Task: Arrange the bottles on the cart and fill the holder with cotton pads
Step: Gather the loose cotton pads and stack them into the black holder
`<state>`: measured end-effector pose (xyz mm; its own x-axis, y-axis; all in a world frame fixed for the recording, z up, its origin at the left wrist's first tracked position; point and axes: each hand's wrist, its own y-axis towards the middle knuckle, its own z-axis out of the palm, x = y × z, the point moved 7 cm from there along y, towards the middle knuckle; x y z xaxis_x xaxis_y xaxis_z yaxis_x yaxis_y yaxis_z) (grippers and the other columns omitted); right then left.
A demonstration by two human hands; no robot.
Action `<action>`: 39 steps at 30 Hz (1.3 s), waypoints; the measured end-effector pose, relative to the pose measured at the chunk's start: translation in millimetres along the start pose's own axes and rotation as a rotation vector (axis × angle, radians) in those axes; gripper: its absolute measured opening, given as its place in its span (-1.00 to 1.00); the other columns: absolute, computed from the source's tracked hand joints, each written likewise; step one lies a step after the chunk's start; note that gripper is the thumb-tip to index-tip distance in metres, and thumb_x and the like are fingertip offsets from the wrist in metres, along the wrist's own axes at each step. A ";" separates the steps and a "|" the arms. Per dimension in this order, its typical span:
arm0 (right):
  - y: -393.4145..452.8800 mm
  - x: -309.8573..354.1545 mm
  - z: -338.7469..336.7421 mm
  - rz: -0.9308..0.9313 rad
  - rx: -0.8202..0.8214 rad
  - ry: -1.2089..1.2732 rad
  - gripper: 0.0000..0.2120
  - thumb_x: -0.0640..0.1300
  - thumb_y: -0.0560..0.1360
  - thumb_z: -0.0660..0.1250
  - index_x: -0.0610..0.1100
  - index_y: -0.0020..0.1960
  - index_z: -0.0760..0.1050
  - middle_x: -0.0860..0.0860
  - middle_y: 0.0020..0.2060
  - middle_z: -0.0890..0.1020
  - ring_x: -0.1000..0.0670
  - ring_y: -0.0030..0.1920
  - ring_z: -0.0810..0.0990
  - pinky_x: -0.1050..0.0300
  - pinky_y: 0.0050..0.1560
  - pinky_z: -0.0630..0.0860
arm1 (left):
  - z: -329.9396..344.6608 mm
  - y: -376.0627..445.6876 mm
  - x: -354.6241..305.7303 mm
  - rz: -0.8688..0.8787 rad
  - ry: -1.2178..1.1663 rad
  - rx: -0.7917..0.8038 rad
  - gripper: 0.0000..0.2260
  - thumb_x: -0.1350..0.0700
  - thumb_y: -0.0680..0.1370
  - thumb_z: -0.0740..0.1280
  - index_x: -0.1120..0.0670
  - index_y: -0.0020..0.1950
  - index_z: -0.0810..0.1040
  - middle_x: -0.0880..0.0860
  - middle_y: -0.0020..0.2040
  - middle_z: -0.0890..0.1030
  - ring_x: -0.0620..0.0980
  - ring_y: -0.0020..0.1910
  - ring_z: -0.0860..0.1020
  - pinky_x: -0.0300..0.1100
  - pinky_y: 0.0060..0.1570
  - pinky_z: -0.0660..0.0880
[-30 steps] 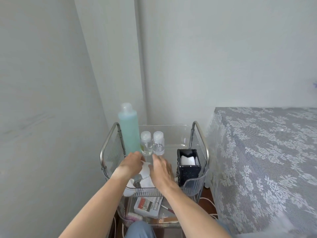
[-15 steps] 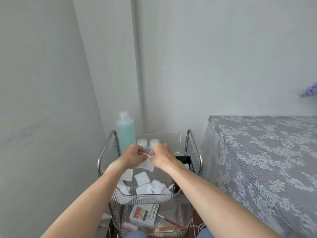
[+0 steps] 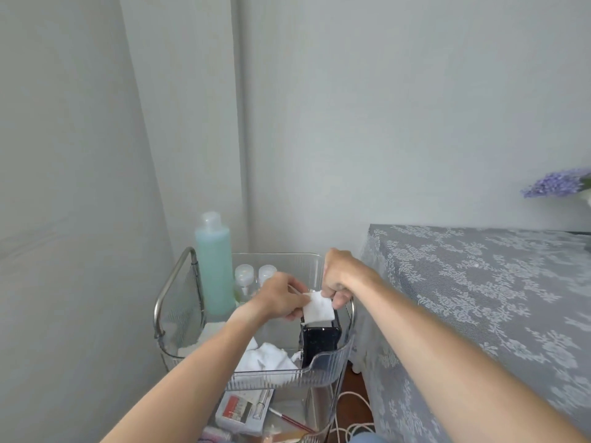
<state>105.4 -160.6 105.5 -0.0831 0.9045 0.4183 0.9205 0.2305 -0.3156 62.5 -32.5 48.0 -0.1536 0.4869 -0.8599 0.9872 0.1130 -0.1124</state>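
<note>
Filling the holder | your left hand (image 3: 277, 297) and right hand (image 3: 339, 279) both pinch one cotton pad (image 3: 317, 311) just above the black holder (image 3: 319, 343) at the cart's (image 3: 172, 282) right | keep it flat, square to the slot, then lower it.

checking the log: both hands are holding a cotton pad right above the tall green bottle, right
Not quite. In the head view the left hand and right hand hold the cotton pad above the black holder, not the tall green bottle.
</note>
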 end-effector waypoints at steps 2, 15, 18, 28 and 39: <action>0.5 -2.1 4.9 0.005 -0.017 -0.037 -0.45 -0.46 0.48 0.31 -0.32 0.42 0.22 -0.29 0.29 0.47 -0.03 -0.51 0.65 0.16 -0.54 0.56 | 7.9 5.3 -2.6 0.033 0.115 0.001 -0.95 0.22 0.50 0.40 0.09 -0.13 0.56 0.08 -0.37 0.61 -0.11 -0.53 0.50 -0.27 -0.50 0.48; 3.5 13.0 24.8 -0.214 -0.280 -0.291 -0.82 -0.40 0.44 0.29 -0.23 0.02 0.50 -0.19 0.06 0.59 -0.20 0.07 0.61 0.05 -0.14 0.46 | 16.2 21.4 6.5 0.010 0.402 -0.074 -0.75 0.01 0.39 0.38 -0.02 0.05 0.54 0.07 0.10 0.59 0.05 0.09 0.57 -0.04 0.12 0.54; 4.6 14.6 34.6 -0.235 -0.283 -0.359 -0.73 -0.38 0.48 0.27 -0.26 0.16 0.50 -0.23 0.15 0.51 -0.22 0.14 0.57 0.02 0.00 0.52 | 19.8 23.3 7.9 0.013 0.398 -0.077 -0.82 0.06 0.40 0.33 0.00 -0.01 0.51 0.09 0.07 0.61 0.07 0.10 0.57 -0.02 0.10 0.55; 3.3 7.4 46.3 -0.216 -0.232 -0.352 -0.72 -0.38 0.49 0.30 -0.26 0.19 0.50 -0.23 0.17 0.49 -0.22 0.17 0.55 0.04 0.05 0.51 | 15.5 23.9 27.0 0.000 0.088 0.013 -0.95 0.08 0.56 0.28 -0.02 -0.10 0.49 0.00 -0.13 0.61 -0.09 -0.26 0.60 -0.22 -0.28 0.52; -14.9 64.9 69.1 -0.472 -0.433 -0.245 -0.62 -0.18 0.52 0.31 -0.25 0.30 0.37 -0.26 0.29 0.41 -0.26 0.30 0.37 -0.10 0.33 0.33 | -58.1 -8.0 102.5 -0.132 0.761 -0.214 -0.64 0.20 0.57 0.13 0.08 0.38 0.37 0.13 0.30 0.47 0.19 0.32 0.42 0.09 0.27 0.36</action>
<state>59.8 -80.6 78.5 -0.5503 0.8090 0.2067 0.8297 0.5022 0.2436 36.4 66.9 -10.3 -0.3319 0.9064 -0.2613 0.9410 0.3374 -0.0252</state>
